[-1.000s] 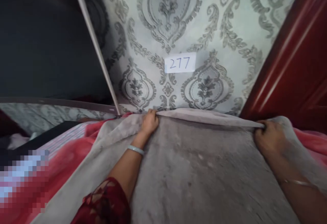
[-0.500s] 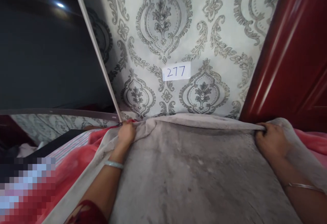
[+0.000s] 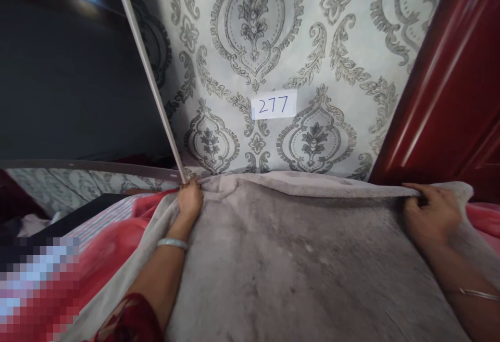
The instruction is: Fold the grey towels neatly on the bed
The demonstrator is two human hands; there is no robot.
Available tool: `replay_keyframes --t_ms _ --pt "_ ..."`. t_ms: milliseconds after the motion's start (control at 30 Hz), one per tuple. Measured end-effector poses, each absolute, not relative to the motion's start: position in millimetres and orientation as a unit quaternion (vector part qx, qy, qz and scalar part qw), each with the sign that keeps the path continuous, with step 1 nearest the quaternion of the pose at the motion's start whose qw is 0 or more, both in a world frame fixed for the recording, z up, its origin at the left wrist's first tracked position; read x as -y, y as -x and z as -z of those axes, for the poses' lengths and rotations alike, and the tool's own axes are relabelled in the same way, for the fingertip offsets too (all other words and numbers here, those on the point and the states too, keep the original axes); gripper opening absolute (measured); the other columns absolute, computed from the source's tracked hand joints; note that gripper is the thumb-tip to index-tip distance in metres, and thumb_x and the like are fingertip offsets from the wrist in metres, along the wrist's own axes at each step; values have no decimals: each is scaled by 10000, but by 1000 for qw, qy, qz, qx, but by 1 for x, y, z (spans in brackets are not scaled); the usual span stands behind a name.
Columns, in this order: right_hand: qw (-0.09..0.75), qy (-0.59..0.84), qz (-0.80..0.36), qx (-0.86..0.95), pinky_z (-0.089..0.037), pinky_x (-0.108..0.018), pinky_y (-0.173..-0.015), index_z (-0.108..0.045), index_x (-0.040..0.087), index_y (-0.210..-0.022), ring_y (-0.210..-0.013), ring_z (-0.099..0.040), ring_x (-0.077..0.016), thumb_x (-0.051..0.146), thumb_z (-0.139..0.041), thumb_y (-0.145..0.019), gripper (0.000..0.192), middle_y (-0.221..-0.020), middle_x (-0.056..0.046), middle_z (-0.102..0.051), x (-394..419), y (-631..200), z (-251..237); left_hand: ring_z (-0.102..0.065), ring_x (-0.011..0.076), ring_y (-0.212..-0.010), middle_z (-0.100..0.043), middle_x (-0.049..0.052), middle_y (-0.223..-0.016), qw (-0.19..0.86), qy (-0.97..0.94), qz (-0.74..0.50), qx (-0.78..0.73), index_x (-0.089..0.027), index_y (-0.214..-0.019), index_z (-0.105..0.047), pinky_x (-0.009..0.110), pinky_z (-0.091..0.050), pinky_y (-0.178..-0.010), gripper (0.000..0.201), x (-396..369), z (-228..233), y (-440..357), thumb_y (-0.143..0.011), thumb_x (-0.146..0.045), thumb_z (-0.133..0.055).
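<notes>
Head view: left hand (image 3: 190,198), right hand (image 3: 435,214), fingers (image 3: 426,191) clutching grey blanket (image 3: 281,258); patterned wall (image 3: 304,55) beyond

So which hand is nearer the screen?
Left. Your left hand is by the bottom corner of the screen; your right hand is across the blanket, away from it.

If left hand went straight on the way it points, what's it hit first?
Probably the damask wallpaper, beyond the grey blanket that the left hand grips by the edge. The pale TV frame is close beside it and might get brushed first; depth is unclear.
</notes>
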State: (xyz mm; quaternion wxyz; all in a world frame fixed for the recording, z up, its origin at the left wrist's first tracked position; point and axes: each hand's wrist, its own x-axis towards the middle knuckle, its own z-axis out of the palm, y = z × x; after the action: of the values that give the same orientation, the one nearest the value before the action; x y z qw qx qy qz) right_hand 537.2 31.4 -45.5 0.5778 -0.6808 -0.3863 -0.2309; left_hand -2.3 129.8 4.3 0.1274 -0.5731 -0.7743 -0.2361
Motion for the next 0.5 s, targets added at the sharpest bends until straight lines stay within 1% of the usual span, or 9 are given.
replay_keyframes --t_ms 100,200,300,367,433,500 --pt "581 688 233 368 -444 -422 -849 -720 135 -878 -847 -526 -274 248 -430 -668 376 -737 -72 -514 -30 -543 47 -685 345 -1039 -717 253 -1062 111 542 230 801 -58 -1177 -652 405 -533 -821 411 -135 -5 15 -962 -254 -362" --pt "555 703 226 383 -447 -429 -885 -715 134 -904 -920 -540 -300 250 -425 -704 371 -802 -98 -547 -28 -543 48 -704 322 -995 -729 236 -1057 93 531 224 812 -61 -1184 -660 380 -544 -775 429 -138 -8 27 -959 -244 -343" --pt "509 732 189 411 -435 -435 -950 -706 135 -923 -1008 -534 -322 261 -406 -716 386 -857 -119 -560 -26 -539 48 -689 291 -1051 -729 187 -1111 88 563 215 794 -121 -1240 -655 355 -530 -846 423 -135 -9 28 -923 -204 -387" --pt "497 746 175 408 -429 -437 -971 -704 139 -952 -1027 -532 -323 257 -397 -700 414 -881 -120 -554 -24 -535 47 -651 304 -1133 -711 170 -1173 99 588 211 775 -167 -1326 -613 381 -504 -921 471 -130 -9 23 -894 -188 -425" --pt "489 749 177 410 -430 -439 -968 -702 135 -1031 -1050 -532 -319 270 -404 -708 460 -987 -135 -554 -21 -531 44 -612 338 -1186 -661 169 -1272 138 619 199 747 -219 -1396 -560 436 -472 -975 546 -125 -10 17 -860 -173 -461" --pt "470 759 182 414 -441 -447 -924 -680 135 -1148 -1058 -532 -318 312 -440 -715 526 -1150 -159 -527 -17 -528 38 -623 349 -1156 -617 163 -1330 168 656 189 711 -261 -1380 -579 459 -473 -969 548 -121 -11 11 -848 -175 -476"
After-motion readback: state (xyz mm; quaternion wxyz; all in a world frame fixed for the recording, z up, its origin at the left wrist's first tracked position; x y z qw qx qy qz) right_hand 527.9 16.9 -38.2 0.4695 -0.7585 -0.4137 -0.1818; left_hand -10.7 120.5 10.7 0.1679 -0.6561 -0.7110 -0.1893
